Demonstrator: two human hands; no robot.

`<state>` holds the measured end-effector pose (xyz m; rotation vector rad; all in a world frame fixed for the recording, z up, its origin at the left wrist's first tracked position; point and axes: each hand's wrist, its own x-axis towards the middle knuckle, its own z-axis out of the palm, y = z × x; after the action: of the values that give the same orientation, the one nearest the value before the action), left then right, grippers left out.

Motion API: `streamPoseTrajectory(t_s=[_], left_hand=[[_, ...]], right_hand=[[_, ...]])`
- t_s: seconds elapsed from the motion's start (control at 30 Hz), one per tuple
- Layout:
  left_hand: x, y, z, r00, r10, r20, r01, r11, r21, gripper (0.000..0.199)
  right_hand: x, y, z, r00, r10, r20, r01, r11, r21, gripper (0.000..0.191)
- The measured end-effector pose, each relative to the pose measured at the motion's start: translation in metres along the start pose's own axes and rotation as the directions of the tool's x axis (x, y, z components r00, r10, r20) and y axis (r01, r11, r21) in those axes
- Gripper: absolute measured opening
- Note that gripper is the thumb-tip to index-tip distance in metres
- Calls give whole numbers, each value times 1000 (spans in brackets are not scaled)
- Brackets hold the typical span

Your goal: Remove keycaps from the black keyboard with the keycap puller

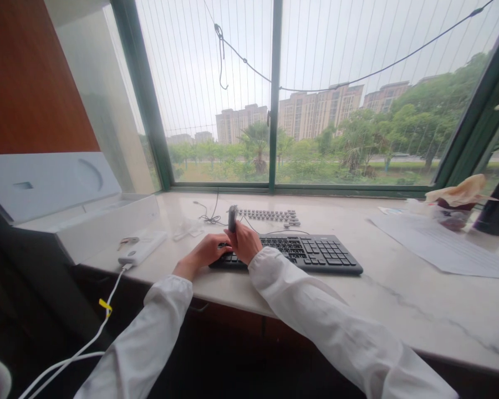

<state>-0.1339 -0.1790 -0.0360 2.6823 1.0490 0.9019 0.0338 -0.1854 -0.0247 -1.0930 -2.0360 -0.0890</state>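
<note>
While the fingers of the right hand (246,242) close around a small dark object (232,218), those of the left hand (210,249) bend down onto the left end of the keyboard (326,255); whether they pinch anything there, I cannot tell. The keyboard lies flat on the desk (357,321), directly under both sets of fingers and stretching out to their right. It should be light and stiff, liable to slide if pushed sideways, so its solid rim or end is the sound place to hold. The dark object looks rigid and light, best held around its lower part, as now. Just beyond the fingers, rows of small pieces (270,215), probably keycaps, should be very light and easily scattered; pinching them by their sides would suit. The keyboard's long axis runs left to right, its number pad farthest from the fingers. The dark object points roughly upward, its long axis near upright, its lower end hidden by the right fingers.
</note>
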Motion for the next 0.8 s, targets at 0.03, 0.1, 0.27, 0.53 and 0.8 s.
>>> streamPoseTrajectory(t_s=[0.03,0.1,0.27,0.53,0.8], left_hand=[[-1,2,-1,1000,6,6,-6,1000,-13,12],[-2,6,-3,1000,10,12,-10,1000,-24,14],[-2,8,-5,1000,12,25,-12,1000,5,14],[-2,2,-1,1000,18,14,-18,1000,10,14],[-3,2,0,1000,18,8,-18,1000,9,16]], right_hand=[[1,2,-1,999,42,-4,-42,999,-9,31],[3,7,-2,988,150,-20,-151,988,-24,32],[6,18,0,966,248,69,-251,966,52,31],[8,22,-4,936,305,177,-316,948,37,23],[8,21,-9,917,308,253,-348,928,131,30]])
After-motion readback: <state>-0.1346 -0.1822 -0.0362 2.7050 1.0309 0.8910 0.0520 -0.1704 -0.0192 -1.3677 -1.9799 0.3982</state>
